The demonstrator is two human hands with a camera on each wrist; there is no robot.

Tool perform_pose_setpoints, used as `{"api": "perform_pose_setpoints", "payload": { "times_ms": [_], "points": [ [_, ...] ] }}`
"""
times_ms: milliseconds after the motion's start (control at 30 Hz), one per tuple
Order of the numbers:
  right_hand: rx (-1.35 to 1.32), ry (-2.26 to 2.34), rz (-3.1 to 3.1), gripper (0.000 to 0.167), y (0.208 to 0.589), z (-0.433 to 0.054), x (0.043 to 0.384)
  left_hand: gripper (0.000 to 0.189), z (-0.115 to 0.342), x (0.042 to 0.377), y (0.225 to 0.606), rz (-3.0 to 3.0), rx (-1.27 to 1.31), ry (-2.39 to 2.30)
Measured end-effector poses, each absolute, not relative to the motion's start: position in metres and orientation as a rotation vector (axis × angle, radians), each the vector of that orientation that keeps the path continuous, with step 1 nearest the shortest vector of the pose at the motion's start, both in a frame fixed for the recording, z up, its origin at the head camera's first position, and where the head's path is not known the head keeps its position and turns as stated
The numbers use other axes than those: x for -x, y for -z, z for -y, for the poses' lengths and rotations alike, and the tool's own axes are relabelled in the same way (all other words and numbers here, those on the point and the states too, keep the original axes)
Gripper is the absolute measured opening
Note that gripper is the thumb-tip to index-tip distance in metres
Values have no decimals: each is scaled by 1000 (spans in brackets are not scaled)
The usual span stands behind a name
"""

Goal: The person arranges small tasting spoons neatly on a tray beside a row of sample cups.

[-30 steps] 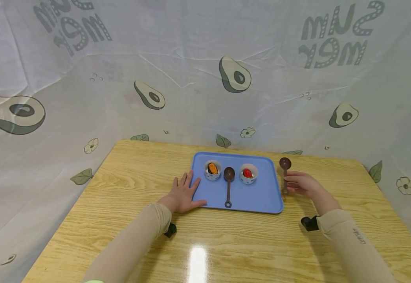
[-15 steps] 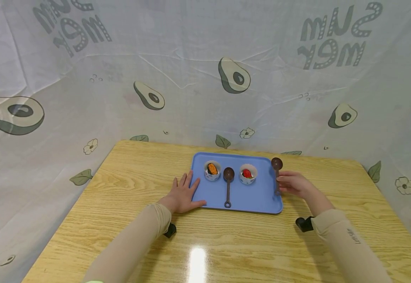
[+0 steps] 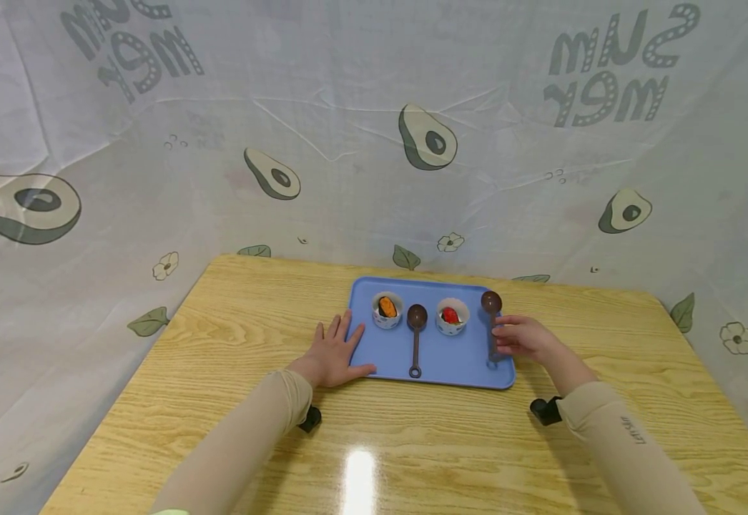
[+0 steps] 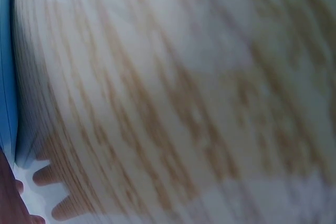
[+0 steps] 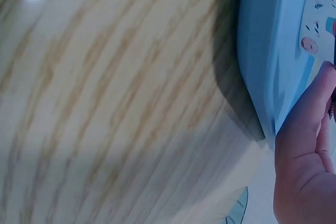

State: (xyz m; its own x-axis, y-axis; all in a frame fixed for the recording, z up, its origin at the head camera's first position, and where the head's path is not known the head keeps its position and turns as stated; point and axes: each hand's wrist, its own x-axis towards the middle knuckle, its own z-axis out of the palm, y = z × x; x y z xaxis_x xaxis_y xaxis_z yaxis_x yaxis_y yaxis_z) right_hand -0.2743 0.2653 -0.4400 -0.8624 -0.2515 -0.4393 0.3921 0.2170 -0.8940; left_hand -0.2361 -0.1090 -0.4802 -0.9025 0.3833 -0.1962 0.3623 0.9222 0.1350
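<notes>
On the wooden table lies a blue tray. It bears two small patterned cups, the left cup with an orange-topped sushi piece and the right cup with a red-topped one. Between the cups a brown spoon lies flat, bowl away from me. My right hand pinches the handle of a second brown spoon over the tray's right part; whether it touches the tray I cannot tell. My left hand rests with fingers spread at the tray's left edge.
The wooden table extends around the tray. A pale cloth printed with avocados hangs behind and at both sides. Dark camera mounts sit below each wrist, the right mount and the left mount.
My right hand has carried the second spoon leftward, from just outside the tray's right edge to above its right part. My left hand and the tray have stayed put.
</notes>
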Motion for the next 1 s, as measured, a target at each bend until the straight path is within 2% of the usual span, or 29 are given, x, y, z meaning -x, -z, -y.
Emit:
{"api": "perform_pose_setpoints", "payload": {
  "times_ms": [233,467,1000],
  "points": [
    [-103,1709,-1974,39,444,-258,273,89,110,238,483,-2872,-571,-149],
    [-69,1647,-2039,43,447,-251,272,89,110,237,482,-2868,-570,-154],
    [-127,1540,-2139,40,450,-238,263,89,109,236,480,-2862,-568,-149]
  ]
}}
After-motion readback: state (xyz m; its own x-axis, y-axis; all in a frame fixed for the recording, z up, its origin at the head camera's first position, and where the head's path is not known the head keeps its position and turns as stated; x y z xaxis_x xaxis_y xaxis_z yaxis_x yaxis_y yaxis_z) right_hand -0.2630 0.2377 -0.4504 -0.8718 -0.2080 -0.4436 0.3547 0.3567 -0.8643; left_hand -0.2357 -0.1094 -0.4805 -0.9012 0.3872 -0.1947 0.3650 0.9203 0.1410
